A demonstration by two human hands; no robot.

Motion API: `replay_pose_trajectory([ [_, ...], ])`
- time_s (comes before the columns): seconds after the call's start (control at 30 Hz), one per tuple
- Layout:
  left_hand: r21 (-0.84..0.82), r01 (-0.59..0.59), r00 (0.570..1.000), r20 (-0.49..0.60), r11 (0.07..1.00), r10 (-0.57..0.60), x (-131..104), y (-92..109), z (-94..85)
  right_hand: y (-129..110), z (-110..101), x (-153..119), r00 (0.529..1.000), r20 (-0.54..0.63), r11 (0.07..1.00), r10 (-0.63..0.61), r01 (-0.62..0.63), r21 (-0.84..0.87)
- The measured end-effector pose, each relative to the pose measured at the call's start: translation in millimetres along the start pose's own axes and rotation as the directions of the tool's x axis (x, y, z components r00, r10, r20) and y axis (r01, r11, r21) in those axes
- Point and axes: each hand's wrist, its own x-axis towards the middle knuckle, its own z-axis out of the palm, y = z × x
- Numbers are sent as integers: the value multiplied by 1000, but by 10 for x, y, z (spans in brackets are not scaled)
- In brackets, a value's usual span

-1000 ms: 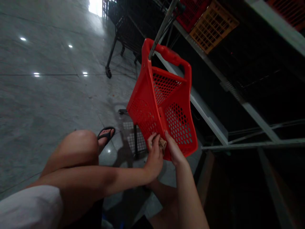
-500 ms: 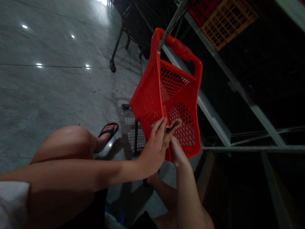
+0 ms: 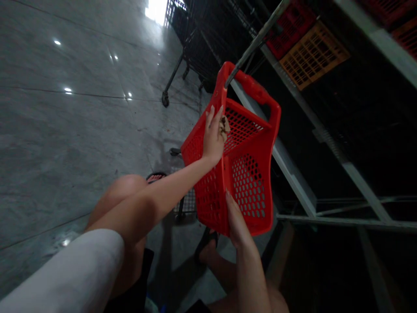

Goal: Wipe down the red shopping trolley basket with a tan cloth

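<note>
A red plastic shopping basket cart (image 3: 274,130) with perforated walls stands tilted in view in front of me. My left hand (image 3: 213,139) lies over its left rim near the handle end, closed on a crumpled brown cloth (image 3: 225,126) pressed against the rim. Only part of the cloth shows past the fingers. At the near end of the same rim, my right hand (image 3: 237,221) grips the edge, with its fingers partly hidden behind the wall.
A dark wire trolley (image 3: 195,54) on casters stands beyond the cart. To the right runs a metal shelf frame (image 3: 293,178) with an orange crate (image 3: 314,54) and a red crate (image 3: 289,28). Grey floor tiles (image 3: 81,139) stretch left; my sandalled feet are below the cart.
My left hand has slid up the rim with the cloth, away from my right hand, toward the handle. My right hand now grips the rim near its lower end.
</note>
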Motion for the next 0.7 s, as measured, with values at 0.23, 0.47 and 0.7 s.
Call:
replay_pose_trajectory([
  [0.23,-101,-24,997,70,995,31,328,23,-128,-35,329,-191,996,-84,1000,-4,5,17],
  [0.47,94,-76,932,361,993,38,-1016,84,-522,46,176,10,983,-113,989,-147,147,-1],
  [0.7,130,-141,915,395,981,79,-1057,13,-528,101,81,-35,980,-133,989,-148,145,-36],
])
